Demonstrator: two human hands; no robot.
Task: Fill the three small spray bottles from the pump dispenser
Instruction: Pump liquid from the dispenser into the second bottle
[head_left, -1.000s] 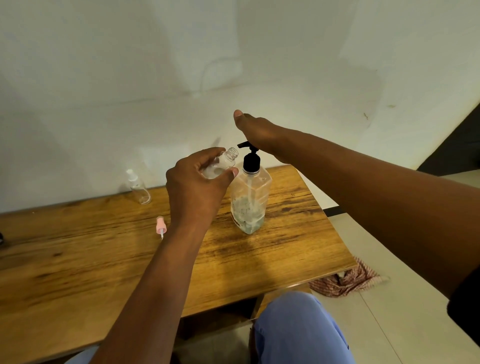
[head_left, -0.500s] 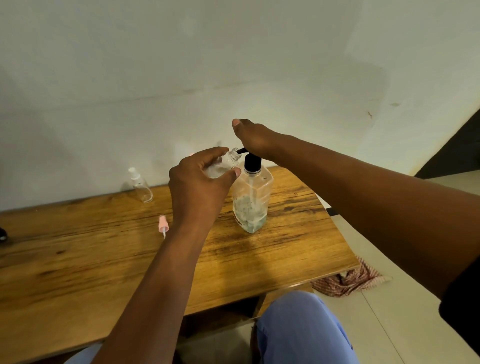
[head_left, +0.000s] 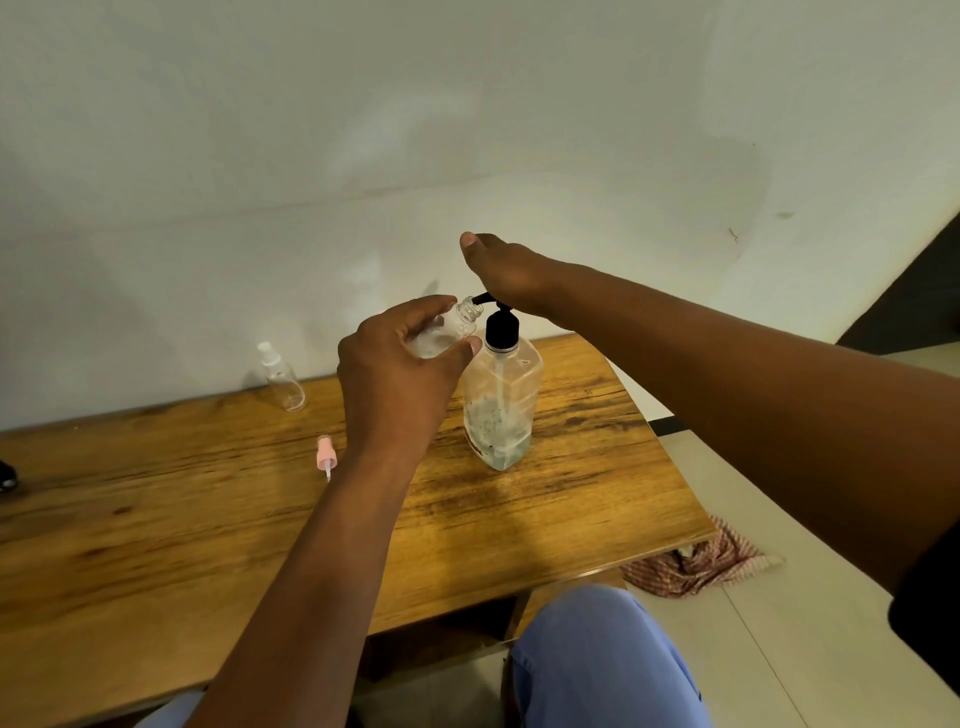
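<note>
Open bottle: the small clear spray bottle (head_left: 447, 330) was held tilted in the air, its bare threaded neck right at the tip of the black spout, just beside the dispenser's collar.
Left hand: the left hand (head_left: 395, 374) had thumb and fingers curled round the bottle's body, gripping it.
Right hand: the right hand (head_left: 506, 270) lay flat on the pump head, fingers fairly straight, pressing rather than clasping.
Pump dispenser: the pump dispenser (head_left: 501, 400) stood upright on the bench (head_left: 156, 519), clear-walled, liquid only in its lower part.
Handling: I judged the little bottle light, thin plastic and likely slick if wet; a hold round the body, clear of the neck, seemed right. The dispenser looked light enough to tip under an off-centre push.
Other bottle: a second spray bottle (head_left: 280, 376), capped, stood near the wall, well apart.
Sprayer top: a pink sprayer top (head_left: 325, 454) lay on the bench near the left forearm.
Third bottle: I could not see one.
Floor: a striped cloth (head_left: 696, 564) lay crumpled there.
</note>
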